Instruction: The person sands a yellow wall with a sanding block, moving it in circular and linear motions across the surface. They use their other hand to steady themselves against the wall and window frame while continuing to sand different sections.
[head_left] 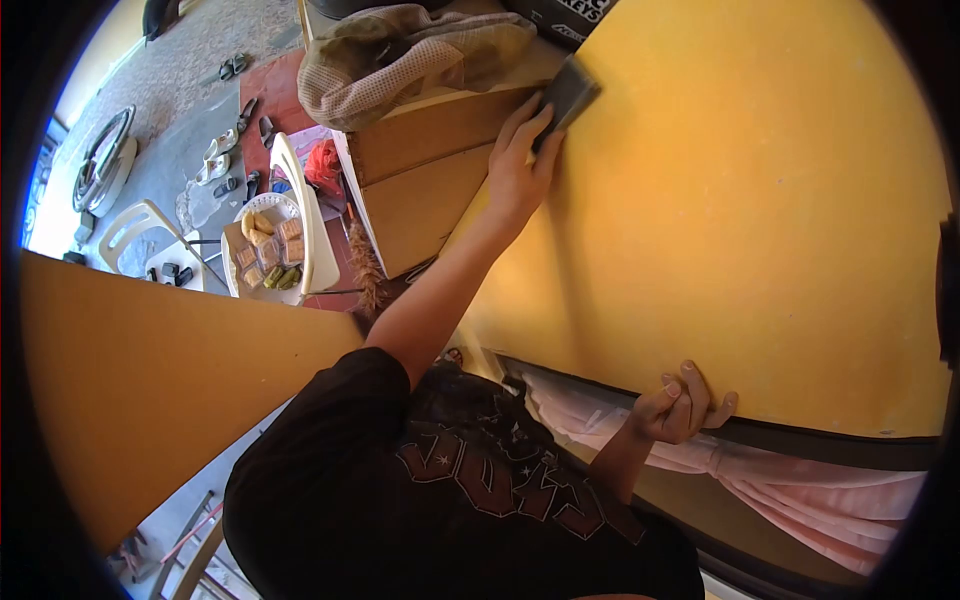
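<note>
My left hand (pixel 522 168) is wrapped round a dark grey rectangular block (pixel 571 92), pressing it to the yellow wall (pixel 720 200) near a corner. My right hand (pixel 682 405) is at the wall's lower edge, fingers half curled and apart, with nothing seen in it. Just below it runs a dark window frame (pixel 800 438) with a gathered pink curtain (pixel 770 490). Both arms come out of a black printed T-shirt (pixel 450 480).
By my left hand, a mesh cloth (pixel 410 60) lies over a brown wooden cabinet (pixel 430 170). Further left, a white chair (pixel 318 255) bears a basket (pixel 240 275) of packaged food. Several shoes (pixel 217 155) lie on the floor. An orange-yellow panel (pixel 180 370) stands at the left.
</note>
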